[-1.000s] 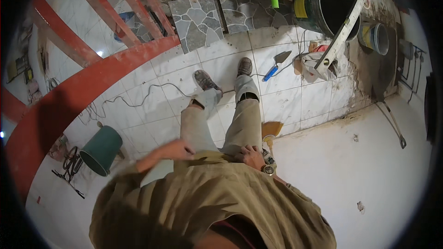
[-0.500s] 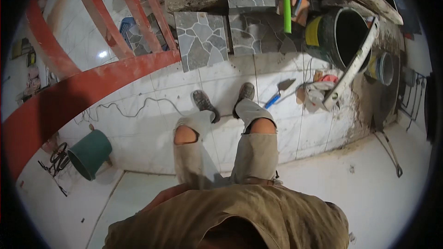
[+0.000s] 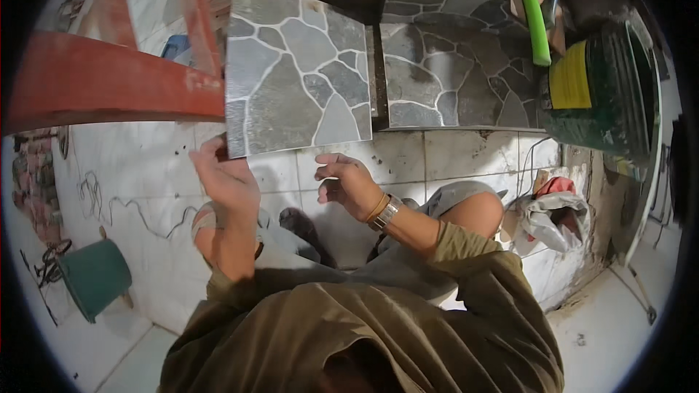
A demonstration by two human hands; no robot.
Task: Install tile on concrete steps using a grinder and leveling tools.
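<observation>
A grey stone-patterned tile (image 3: 284, 65) with white lines lies before me, its near edge above the white tiled floor. At its near left corner is my left hand (image 3: 229, 178), fingers apart. Some fingertips are partly hidden by the tile edge, and I cannot tell whether they touch it. My right hand (image 3: 349, 183), with a watch on the wrist, hovers just below the tile's near edge. Its fingers are loosely bent and spread, holding nothing. To the right, past a narrow dark gap, sit more stone-patterned tiles (image 3: 451, 76) forming a step.
A red curved beam (image 3: 124, 87) borders the left side. A dark green bucket (image 3: 604, 102) with a yellow patch and a bright green handle-like bar (image 3: 534, 14) stand right. A plastic sack (image 3: 550, 218) lies below them; another green bucket (image 3: 95, 280) lies lower left, near a thin cable (image 3: 149, 222).
I have crouched from standing, so the tiles look nearer. Both hands have come forward to the tile's near edge. The blue-handled trowel on the floor is no longer visible.
</observation>
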